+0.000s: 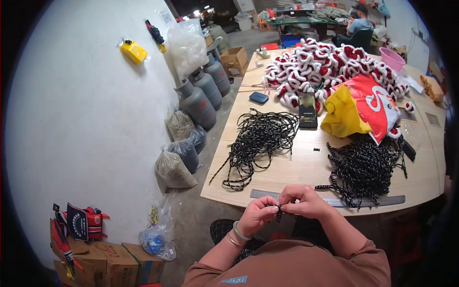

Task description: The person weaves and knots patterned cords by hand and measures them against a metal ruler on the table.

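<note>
My left hand (258,215) and my right hand (299,201) meet near the table's front edge. Both pinch a short piece of black patterned cord (278,215), whose end hangs below the fingers. Just beyond them a metal ruler (389,201) lies along the edge, partly hidden by my right hand. A loose tangle of long black cord (263,136) lies to the left on the table. To the right is a pile of short, twisted black cords (363,170). A phone (308,110) stands upright behind, between the two piles.
Red and white fluffy pieces (306,67) are heaped at the back of the table (296,167), beside a red and yellow bag (363,107) and a pink basin (392,59). Gas cylinders (196,105) stand left. Another person (359,24) sits far behind.
</note>
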`<state>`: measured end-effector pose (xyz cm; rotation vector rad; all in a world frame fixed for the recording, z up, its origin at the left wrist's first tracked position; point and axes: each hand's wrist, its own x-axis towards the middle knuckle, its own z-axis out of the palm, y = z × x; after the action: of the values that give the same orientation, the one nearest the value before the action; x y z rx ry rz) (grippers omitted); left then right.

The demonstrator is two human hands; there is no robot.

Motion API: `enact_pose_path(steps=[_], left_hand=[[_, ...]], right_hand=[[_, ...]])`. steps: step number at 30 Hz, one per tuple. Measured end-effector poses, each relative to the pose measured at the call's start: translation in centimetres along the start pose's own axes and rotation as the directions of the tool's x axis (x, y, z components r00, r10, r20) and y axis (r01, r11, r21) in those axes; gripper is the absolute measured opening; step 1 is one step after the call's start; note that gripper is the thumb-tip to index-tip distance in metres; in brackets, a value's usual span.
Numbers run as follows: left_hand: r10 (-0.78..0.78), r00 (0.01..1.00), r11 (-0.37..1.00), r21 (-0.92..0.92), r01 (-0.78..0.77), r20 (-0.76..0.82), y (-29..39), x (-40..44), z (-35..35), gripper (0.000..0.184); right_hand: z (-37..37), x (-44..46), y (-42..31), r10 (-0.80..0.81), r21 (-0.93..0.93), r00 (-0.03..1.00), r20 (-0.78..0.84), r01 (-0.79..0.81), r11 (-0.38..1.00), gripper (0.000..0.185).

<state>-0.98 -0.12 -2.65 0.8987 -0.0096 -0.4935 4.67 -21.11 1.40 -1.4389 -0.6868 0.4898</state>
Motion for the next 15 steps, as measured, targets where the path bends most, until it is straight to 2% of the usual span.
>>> enact_pose_path(steps=[2, 4, 7, 13, 15], left_hand=[[-0.01, 1.0, 1.0, 0.012, 0.01, 0.007, -0.1, -0.2, -0.1, 0.012], [-0.019, 0.999, 0.993, 0.113, 0.022, -0.028, 0.0, -0.4, 0.1, 0.012], [-0.011, 0.999, 0.982, 0.187, 0.02, -0.045, -0.3, -0.6, 0.1, 0.012], [-0.013, 0.998, 0.984, 0.179, 0.023, -0.058, -0.4, -0.6, -0.4, 0.014], [-0.022, 0.998, 0.986, 0.162, 0.031, -0.059, -0.3, -0.5, -0.1, 0.013]], right_hand=[[-0.1, -0.1, 1.0, 0.032, 0.102, 0.999, 0.029, -0.035, 0.994, 0.008], [-0.1, -0.2, 1.8, 0.1, 0.254, 0.992, 0.074, -0.116, 0.96, 0.007], [0.5, -0.3, 2.7, 0.115, 0.383, 0.991, 0.063, -0.13, 0.915, 0.007], [1.0, 0.1, 2.5, 0.142, 0.307, 0.989, 0.033, -0.145, 0.941, 0.013], [0.7, 0.3, 2.3, 0.052, 0.21, 0.998, 0.045, -0.06, 0.976, 0.014]])
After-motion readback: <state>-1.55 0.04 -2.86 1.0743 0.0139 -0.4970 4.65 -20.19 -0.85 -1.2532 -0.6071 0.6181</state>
